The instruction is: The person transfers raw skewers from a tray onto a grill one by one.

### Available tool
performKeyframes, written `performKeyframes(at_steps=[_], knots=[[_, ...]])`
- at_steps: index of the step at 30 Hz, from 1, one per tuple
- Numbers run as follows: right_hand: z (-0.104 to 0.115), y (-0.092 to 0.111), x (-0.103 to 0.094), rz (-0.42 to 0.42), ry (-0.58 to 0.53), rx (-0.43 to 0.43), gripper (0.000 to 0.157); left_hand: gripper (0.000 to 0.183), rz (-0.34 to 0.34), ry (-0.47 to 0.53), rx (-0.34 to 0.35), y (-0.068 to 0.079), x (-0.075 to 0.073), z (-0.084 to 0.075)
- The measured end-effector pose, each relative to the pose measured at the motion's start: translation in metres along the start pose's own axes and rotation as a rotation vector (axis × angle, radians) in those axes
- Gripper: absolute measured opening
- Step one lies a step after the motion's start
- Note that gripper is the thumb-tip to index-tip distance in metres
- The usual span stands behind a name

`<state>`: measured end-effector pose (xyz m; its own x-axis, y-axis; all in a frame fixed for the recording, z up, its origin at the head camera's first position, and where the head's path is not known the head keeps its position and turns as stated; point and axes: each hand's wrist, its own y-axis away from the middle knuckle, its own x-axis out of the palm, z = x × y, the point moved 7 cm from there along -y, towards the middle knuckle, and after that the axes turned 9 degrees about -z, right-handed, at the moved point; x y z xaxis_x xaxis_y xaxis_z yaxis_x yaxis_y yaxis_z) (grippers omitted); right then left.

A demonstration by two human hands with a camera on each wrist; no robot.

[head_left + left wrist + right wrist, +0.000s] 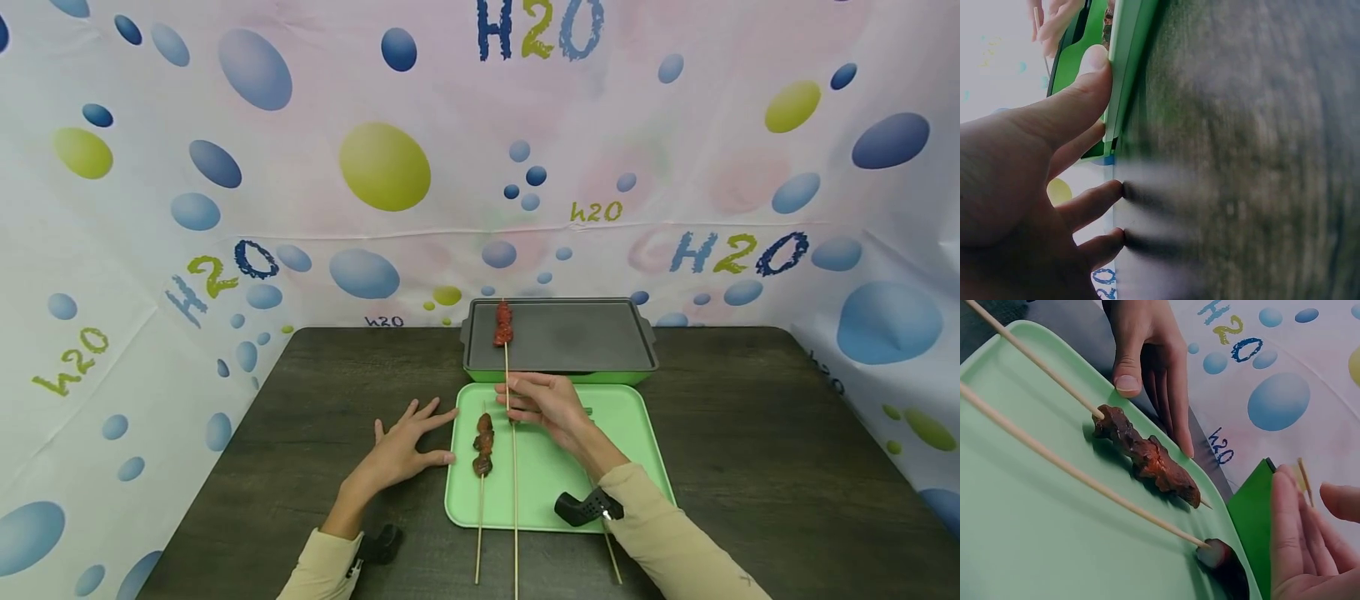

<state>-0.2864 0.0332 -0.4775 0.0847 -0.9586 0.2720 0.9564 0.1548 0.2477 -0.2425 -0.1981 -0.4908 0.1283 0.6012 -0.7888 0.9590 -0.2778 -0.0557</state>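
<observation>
My right hand (546, 407) pinches the wooden stick of a red meat skewer (503, 325), whose meat overlaps the left part of the grill plate (577, 333) in the head view. With fingers spread, my left hand (401, 450) touches the left rim of the light green tray (555, 492). Beside it on the tray lies a skewer of browned meat (484, 446), its stick pointing toward me. Another skewer on the tray carries a dark piece with a pale pinkish end (1213, 555); my right hand partly covers it in the head view.
Below my right forearm, another thin stick (613, 558) pokes out past the tray's front edge. The grill plate, green-sided, stands right behind the tray on the dark wooden table (360, 367). A printed curtain (465, 150) hangs behind the table.
</observation>
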Motion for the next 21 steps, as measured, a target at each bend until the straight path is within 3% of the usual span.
performKeyframes(at_steps=[5, 13, 21], knots=[[0.007, 0.012, -0.007, 0.034, 0.097, -0.057, 0.044, 0.074, 0.003, 0.001, 0.0, 0.001, -0.001, -0.001], [0.029, 0.048, -0.027, 0.09, 0.266, -0.167, 0.046, 0.074, 0.007, 0.005, -0.002, 0.002, -0.002, -0.002], [0.032, 0.082, -0.053, 0.093, 0.366, -0.184, 0.048, 0.074, 0.01, 0.006, 0.004, 0.001, -0.001, -0.002]])
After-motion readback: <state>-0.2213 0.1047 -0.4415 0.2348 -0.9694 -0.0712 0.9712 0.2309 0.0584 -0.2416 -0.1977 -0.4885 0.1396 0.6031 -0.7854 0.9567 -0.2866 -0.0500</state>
